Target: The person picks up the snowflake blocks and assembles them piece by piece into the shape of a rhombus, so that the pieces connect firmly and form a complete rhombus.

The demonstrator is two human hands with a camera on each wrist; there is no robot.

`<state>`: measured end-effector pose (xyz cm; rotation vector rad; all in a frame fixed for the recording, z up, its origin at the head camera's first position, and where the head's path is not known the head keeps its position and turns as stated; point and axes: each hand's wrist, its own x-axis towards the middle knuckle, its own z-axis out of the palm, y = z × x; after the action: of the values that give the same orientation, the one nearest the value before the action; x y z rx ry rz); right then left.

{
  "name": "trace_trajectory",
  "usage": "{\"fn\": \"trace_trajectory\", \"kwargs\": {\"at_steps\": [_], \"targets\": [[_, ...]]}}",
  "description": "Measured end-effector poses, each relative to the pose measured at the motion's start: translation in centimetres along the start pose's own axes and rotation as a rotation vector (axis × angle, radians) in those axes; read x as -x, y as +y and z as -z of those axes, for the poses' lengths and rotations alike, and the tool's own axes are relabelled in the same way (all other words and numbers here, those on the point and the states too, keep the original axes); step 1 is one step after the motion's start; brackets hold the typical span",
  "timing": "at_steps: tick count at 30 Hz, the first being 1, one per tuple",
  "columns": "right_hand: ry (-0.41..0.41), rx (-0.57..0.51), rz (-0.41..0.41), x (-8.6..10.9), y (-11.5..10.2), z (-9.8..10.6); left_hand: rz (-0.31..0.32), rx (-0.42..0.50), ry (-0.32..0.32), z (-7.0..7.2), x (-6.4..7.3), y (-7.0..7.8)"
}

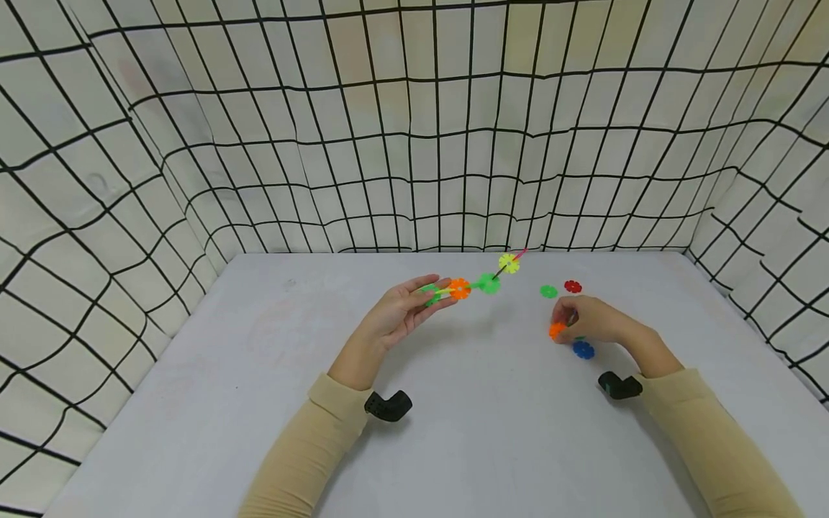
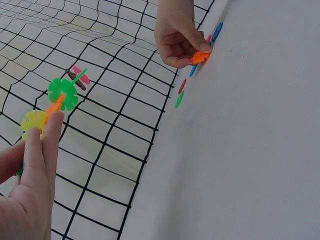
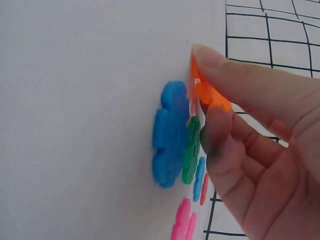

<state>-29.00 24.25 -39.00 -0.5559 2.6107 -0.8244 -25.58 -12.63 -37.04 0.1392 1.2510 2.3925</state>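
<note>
My left hand [image 1: 403, 311] grips one end of a chain of interlocking plastic flower discs [image 1: 488, 283], held up above the table. In the left wrist view the chain shows a yellow disc [image 2: 33, 123], an orange one, a green one [image 2: 59, 94], then brown and pink ones at its far end. Over on the right, my right hand [image 1: 594, 319] pinches a loose orange flower disc [image 3: 212, 95] between thumb and fingers, low over the table. A blue disc [image 1: 583, 350] lies just below that hand, with a green disc [image 3: 191, 150] beside it, partly hidden in the head view.
Beyond the right hand, a light green disc [image 1: 548, 291] and a red disc [image 1: 573, 286] lie on the white table [image 1: 473, 432]. Pink discs [image 3: 181, 220] show in the right wrist view. White walls with black netting [image 1: 414, 158] enclose the table's back and sides.
</note>
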Motion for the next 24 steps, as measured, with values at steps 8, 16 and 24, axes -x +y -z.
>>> {"fn": "trace_trajectory", "kwargs": {"at_steps": [8, 16, 24], "targets": [[0.053, -0.087, 0.102, 1.5, -2.0, 1.1, -0.026, 0.037, 0.09, -0.5, -0.1, -0.3], [0.118, -0.152, 0.206, 2.6, -5.3, 2.2, -0.077, 0.082, 0.179, -0.9, -0.4, -0.4], [0.281, -0.203, 0.317, 2.3, -9.0, 2.0, -0.144, 0.099, 0.206, -1.2, -0.2, -0.8]]}}
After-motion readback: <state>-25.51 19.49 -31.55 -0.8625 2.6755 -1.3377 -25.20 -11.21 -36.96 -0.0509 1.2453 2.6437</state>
